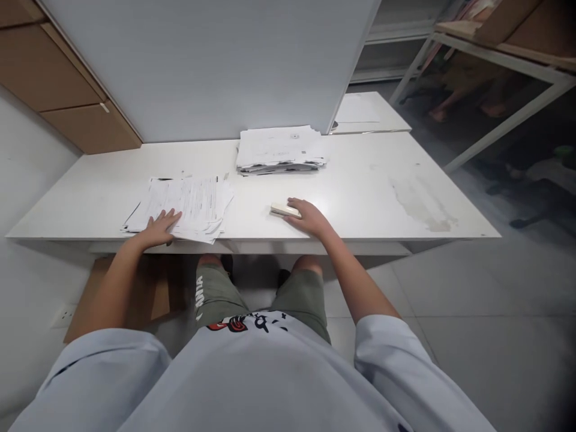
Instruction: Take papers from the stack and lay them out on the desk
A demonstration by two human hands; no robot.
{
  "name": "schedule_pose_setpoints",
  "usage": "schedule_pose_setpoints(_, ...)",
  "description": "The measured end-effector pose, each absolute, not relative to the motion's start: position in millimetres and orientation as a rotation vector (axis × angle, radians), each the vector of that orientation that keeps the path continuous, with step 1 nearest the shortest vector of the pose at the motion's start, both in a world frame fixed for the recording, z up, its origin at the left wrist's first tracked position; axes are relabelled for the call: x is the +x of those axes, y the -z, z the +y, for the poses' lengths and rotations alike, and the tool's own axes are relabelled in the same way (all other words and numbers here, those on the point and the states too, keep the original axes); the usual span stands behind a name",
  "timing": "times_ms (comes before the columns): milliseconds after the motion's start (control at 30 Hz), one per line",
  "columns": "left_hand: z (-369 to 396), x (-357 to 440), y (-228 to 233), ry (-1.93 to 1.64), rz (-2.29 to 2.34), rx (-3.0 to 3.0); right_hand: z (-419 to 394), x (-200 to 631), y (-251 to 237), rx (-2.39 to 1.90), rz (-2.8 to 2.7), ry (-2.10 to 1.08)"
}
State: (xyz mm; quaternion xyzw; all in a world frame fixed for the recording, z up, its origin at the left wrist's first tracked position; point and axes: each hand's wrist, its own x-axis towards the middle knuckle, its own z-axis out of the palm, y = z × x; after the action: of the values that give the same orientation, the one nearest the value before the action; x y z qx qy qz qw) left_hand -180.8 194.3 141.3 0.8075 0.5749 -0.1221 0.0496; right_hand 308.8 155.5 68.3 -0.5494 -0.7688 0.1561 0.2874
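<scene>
My left hand [162, 229] lies on the near edge of a loose pile of printed papers [193, 201], fingers spread over the top sheet and thumb by the table edge. Several sheets of that pile stick out unevenly at its right side. My right hand [307, 217] grips one end of a cream-coloured stapler [282, 210], which rests on the white table [360, 186]; part of it is hidden by the fingers. Beyond the stapler sits a thicker stack of papers [279, 147] near the upright panel.
A grey-white panel [211, 66] rises behind the table. Cardboard boxes [67, 78] are stacked at the left, and another box [166, 288] is under the table. At the right are a worn patch on the tabletop, a metal-framed shelf [508, 120] and another person's legs [454, 99].
</scene>
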Motion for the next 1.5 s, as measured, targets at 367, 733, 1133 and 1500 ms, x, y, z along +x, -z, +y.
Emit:
schedule_pose_setpoints(367, 199.3, -114.6, -104.9, -0.303, 1.8, 2.437, 158.9, 308.5, -62.7, -1.485, -2.045, -0.43)
schedule_pose_setpoints(733, 176.3, -94.7, -131.8, -0.782, 2.253, 2.182, 154.7, 305.0, -60.6, -1.501, -2.07, -0.315)
schedule_pose_setpoints(1133, 147.1, -103.8, -95.7, -0.254, 1.77, 2.542, 144.2, 307.5, -55.3, -1.501, -2.098, -0.091)
schedule_pose_setpoints(1500, 199.9, -139.7, -126.6, 0.098, 1.37, 2.793, 144.4, 302.5, -64.0, -1.519, -2.093, -0.092)
